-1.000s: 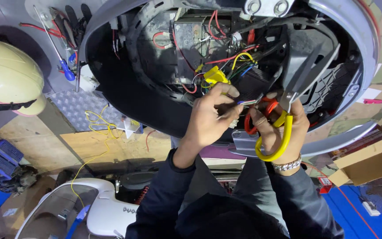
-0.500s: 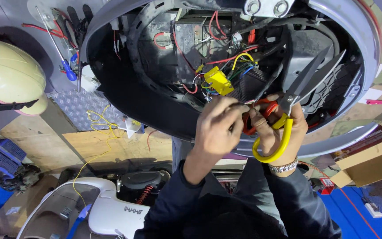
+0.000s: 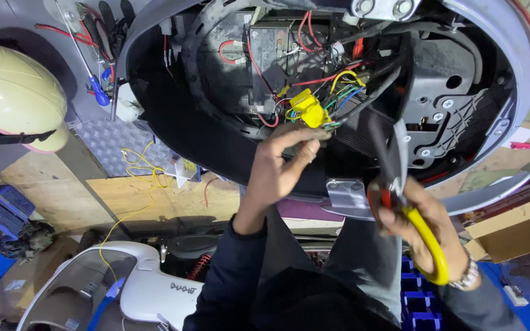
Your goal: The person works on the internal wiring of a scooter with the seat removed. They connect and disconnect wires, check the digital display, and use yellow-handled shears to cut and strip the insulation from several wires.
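Hands in view: two, both the person's own. Left hand (image 3: pixel 283 165) is raised to the open scooter body (image 3: pixel 498 67), fingertips pinched on a wire end just below one yellow connector (image 3: pixel 308 109); what exactly lies between the fingertips is too small to tell. Right hand (image 3: pixel 421 224) is clenched around one pair of scissors (image 3: pixel 394 184), with a yellow loop handle and a red one, blades pointing up toward the cavity and apart from the wiring. One wristwatch (image 3: pixel 468 279) sits on the right wrist.

Wiring inside the cavity: several strands, red, yellow, green, blue and black, bunched at the connector; an exact count cannot be made.

Surroundings: one cream helmet (image 3: pixel 13 98) at the left, one cardboard box (image 3: pixel 513 230) at the right, one white body panel (image 3: pixel 136 288) lower left, one loose yellow wire (image 3: pixel 139 178) on the wooden surface.
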